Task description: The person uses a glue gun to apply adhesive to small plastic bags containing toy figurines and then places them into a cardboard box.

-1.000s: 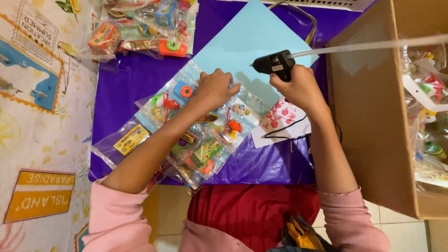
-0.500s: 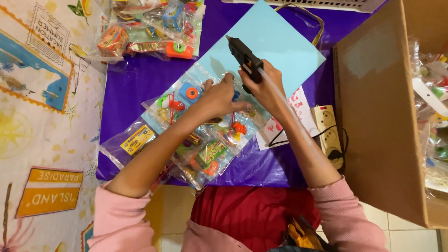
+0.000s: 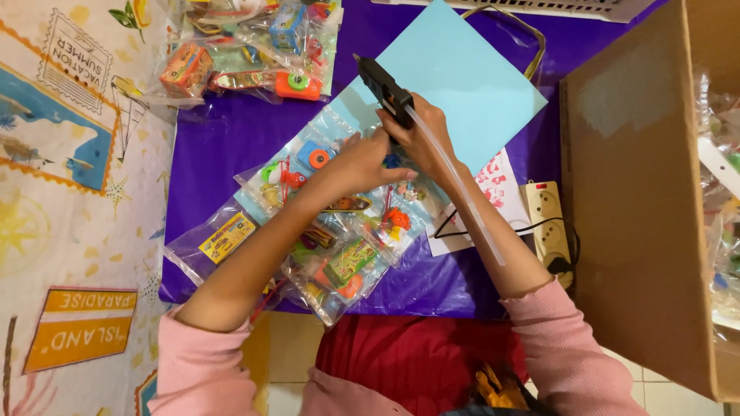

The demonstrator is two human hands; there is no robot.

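Toy packets [image 3: 324, 231] on table [image 3: 223, 139]; paper sheet [image 3: 462, 85] behind; box [image 3: 640, 208] right.

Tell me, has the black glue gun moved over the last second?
Yes. The glue gun in the right hand swung from pointing sideways at the light blue sheet's right corner to pointing up-left, over that sheet's left edge.

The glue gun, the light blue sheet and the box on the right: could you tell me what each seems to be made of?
The glue gun in the right hand looks like matte black moulded plastic, with a translucent glue stick trailing from its back. The light blue sheet seems thin paper or card: flat, matte, crisp edges. The box looks like brown corrugated cardboard, dull, with a taped patch.
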